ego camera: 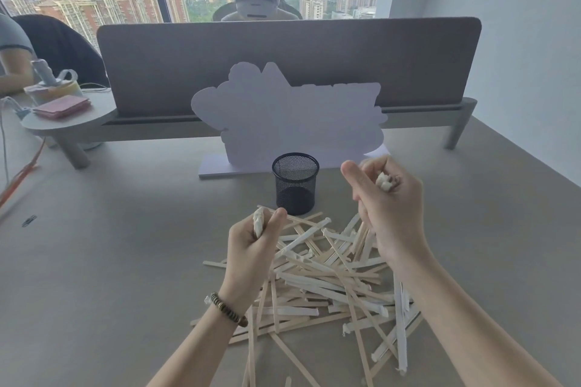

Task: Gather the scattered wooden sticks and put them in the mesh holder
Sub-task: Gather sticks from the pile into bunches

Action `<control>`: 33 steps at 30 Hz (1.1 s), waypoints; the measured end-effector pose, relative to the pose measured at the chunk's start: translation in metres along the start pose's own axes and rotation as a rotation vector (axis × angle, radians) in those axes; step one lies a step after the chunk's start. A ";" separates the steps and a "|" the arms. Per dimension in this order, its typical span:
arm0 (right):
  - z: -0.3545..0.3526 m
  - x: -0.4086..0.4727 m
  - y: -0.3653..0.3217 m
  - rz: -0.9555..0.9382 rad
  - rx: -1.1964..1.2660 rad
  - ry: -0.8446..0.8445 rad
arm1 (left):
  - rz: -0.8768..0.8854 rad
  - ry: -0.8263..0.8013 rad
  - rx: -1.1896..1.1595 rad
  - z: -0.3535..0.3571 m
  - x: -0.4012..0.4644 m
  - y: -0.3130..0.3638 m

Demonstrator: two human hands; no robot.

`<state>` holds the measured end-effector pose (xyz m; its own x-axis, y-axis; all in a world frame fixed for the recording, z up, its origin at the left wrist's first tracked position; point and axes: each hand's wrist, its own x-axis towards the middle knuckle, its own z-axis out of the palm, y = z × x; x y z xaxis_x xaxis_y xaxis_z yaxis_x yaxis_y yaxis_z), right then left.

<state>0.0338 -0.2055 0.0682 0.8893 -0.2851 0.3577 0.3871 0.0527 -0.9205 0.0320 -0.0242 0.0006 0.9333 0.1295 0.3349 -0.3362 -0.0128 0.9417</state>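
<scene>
A black mesh holder [295,182] stands upright on the grey table, empty as far as I can see. In front of it lies a loose pile of wooden sticks [327,280], many still in white paper wrappers. My left hand [251,248] hovers over the pile's left side, fist closed around a crumpled white paper wrapper [258,221]. To the right of the holder, my right hand [386,210] is raised and closed on a bundle of sticks [361,242] that hang down from it to the pile, with crumpled paper showing at its top.
A white cut-out sign [283,122] on a flat base stands just behind the holder. Behind it runs a grey desk divider [283,50]. A round shelf [66,118] with small items sits far left. Another person sits beyond the divider, and a sleeve shows far left.
</scene>
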 end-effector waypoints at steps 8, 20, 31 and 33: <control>-0.005 -0.007 0.030 0.100 -0.180 -0.039 | -0.003 0.001 0.031 -0.001 0.000 -0.003; -0.011 -0.023 0.040 0.229 -0.103 -0.119 | -0.043 -0.027 0.002 -0.003 0.001 0.001; -0.021 -0.020 0.053 0.228 0.120 -0.236 | -0.024 0.028 0.035 -0.001 0.002 0.005; -0.025 -0.021 0.060 0.259 0.144 -0.264 | -0.066 0.017 -0.073 -0.005 0.002 0.003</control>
<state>0.0325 -0.2200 0.0011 0.9868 0.0098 0.1615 0.1550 0.2293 -0.9609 0.0325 -0.0192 0.0040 0.9516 0.1447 0.2710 -0.2829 0.0687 0.9567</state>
